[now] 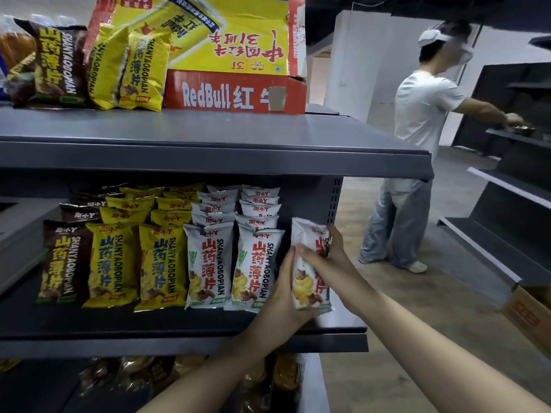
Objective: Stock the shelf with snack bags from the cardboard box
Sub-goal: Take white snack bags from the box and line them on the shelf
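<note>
Up at 12 o'clock I can read "RedBull" on the red box [235, 92], plus an upside-down "31" on its yellow flap [232, 34]. Around 8 o'clock the brown bag [64, 260], yellow bags [158, 263] and white bags [208, 263] all say "SHANYAOBOPIAN".

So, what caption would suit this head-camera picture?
Left hand and right hand hold a white snack bag upright at the middle shelf.

Both bare forearms reach forward, left grip [284, 289] and right grip [328, 251] curled and clasping, close together.
</note>
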